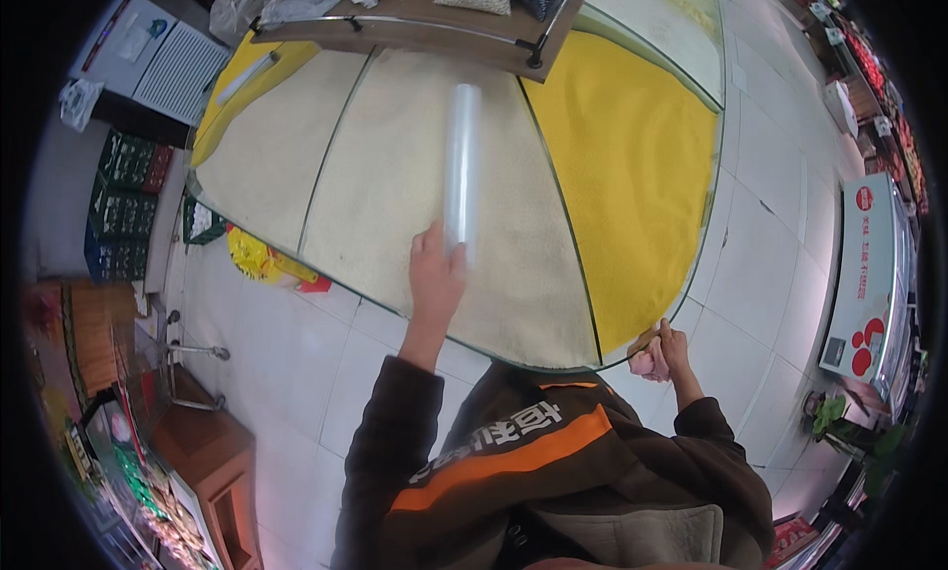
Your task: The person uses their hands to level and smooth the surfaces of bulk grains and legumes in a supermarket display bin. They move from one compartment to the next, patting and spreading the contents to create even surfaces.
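My left hand (435, 270) grips the near end of a roll of clear plastic film or bags (463, 162), slightly blurred. The roll points away from me above a glass-walled bin of fine, pale grain or meal (392, 199). My right hand (674, 351) is at the bin's near right rim, holding a crumpled pink cloth (649, 361). To the right, behind a glass divider (561, 214), lies a bright yellow grain or meal (629, 162). Another pale section (274, 155) fills the left side.
A wooden shelf with a metal rail (444, 29) overhangs the bins' far side, carrying bagged goods. A second white roll (246, 77) lies at far left. Stacked crates (126, 185) and a yellow bag (259, 259) are left. A chest freezer (863, 281) stands right across the tiled floor (740, 288).
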Demonstrator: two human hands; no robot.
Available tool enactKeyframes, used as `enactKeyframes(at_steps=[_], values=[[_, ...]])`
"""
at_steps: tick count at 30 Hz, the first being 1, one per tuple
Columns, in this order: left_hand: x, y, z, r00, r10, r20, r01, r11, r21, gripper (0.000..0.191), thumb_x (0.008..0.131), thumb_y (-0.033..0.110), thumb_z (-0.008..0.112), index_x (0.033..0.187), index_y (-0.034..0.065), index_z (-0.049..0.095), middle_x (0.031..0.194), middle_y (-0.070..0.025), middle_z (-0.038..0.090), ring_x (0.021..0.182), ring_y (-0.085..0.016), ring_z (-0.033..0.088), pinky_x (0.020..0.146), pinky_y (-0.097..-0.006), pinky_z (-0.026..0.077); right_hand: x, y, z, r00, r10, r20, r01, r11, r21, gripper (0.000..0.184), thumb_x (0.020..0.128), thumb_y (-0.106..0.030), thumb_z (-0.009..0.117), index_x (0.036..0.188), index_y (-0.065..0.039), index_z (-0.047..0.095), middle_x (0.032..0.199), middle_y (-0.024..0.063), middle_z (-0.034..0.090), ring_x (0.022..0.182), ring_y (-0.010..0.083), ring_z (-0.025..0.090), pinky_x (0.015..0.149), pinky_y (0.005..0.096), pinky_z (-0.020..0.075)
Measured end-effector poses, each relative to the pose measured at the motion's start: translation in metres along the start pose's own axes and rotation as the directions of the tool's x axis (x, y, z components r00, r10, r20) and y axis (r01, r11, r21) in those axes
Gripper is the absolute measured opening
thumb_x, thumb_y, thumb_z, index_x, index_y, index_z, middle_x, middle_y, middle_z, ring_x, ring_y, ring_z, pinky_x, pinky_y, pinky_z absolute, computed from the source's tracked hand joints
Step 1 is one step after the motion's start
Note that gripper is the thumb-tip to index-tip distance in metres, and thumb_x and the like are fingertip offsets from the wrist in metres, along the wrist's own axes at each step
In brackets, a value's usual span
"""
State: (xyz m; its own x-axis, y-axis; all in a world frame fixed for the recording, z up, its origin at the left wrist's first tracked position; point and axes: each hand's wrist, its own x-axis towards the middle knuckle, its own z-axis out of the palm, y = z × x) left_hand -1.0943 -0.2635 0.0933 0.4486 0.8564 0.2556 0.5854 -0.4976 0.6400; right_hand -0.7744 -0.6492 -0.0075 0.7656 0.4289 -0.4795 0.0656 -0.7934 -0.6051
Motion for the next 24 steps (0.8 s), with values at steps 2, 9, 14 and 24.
enactKeyframes(at_steps=[2, 9, 14, 24], values=[[0.021, 0.014, 0.019, 0.994, -0.097, 0.059, 0.087, 0.985, 0.146, 0.069, 0.081, 0.015, 0.071, 0.139, -0.0032, 0.039, 0.111, -0.0226, 0.057, 0.099, -0.038, 0.059, 0.083, -0.047, 0.05, -0.002, -0.004, 0.0, 1.0, 0.011, -0.006, -0.011, 1.0, -0.023, 0.069, 0.099, -0.052, 0.046, 0.074, 0.01, 0.065, 0.061, 0.0204, 0.061, 0.062, 0.0257, 0.06, 0.062, 0.0411, 0.048], [0.065, 0.022, 0.0, 0.941, -0.232, 0.245, 0.284, 0.937, -0.205, 0.086, 0.074, 0.015, 0.071, 0.147, -0.0036, 0.028, 0.13, -0.0262, 0.052, 0.115, -0.04, 0.055, 0.097, -0.0427, 0.046, -0.007, -0.01, 0.006, 0.994, 0.019, -0.105, -0.021, 1.0, -0.021, 0.07, 0.099, -0.05, 0.047, 0.068, 0.01, 0.063, 0.059, 0.0185, 0.06, 0.059, 0.0225, 0.057, 0.059, 0.0422, 0.0467], [0.06, 0.005, -0.052, 0.894, -0.06, 0.444, 0.345, 0.723, -0.598, 0.083, 0.074, 0.012, 0.068, 0.147, -0.0043, 0.031, 0.133, -0.0179, 0.052, 0.122, -0.025, 0.051, 0.103, -0.0353, 0.04, -0.012, -0.007, 0.011, 0.983, 0.087, -0.161, -0.081, 0.996, 0.047, 0.07, 0.098, -0.053, 0.048, 0.068, 0.009, 0.063, 0.058, 0.0162, 0.06, 0.057, 0.02, 0.056, 0.055, 0.0416, 0.0452], [0.14, 0.01, -0.131, 0.869, 0.154, 0.47, 0.342, 0.498, -0.797, 0.09, 0.074, 0.017, 0.066, 0.151, -0.0021, 0.025, 0.146, -0.0165, 0.04, 0.135, -0.025, 0.04, 0.111, -0.0342, 0.031, -0.09, -0.021, 0.042, 0.867, 0.431, -0.249, -0.361, 0.889, 0.283, 0.08, 0.093, -0.067, 0.045, 0.072, 0.007, 0.064, 0.067, 0.0162, 0.062, 0.063, 0.0239, 0.056, 0.059, 0.0439, 0.045]])
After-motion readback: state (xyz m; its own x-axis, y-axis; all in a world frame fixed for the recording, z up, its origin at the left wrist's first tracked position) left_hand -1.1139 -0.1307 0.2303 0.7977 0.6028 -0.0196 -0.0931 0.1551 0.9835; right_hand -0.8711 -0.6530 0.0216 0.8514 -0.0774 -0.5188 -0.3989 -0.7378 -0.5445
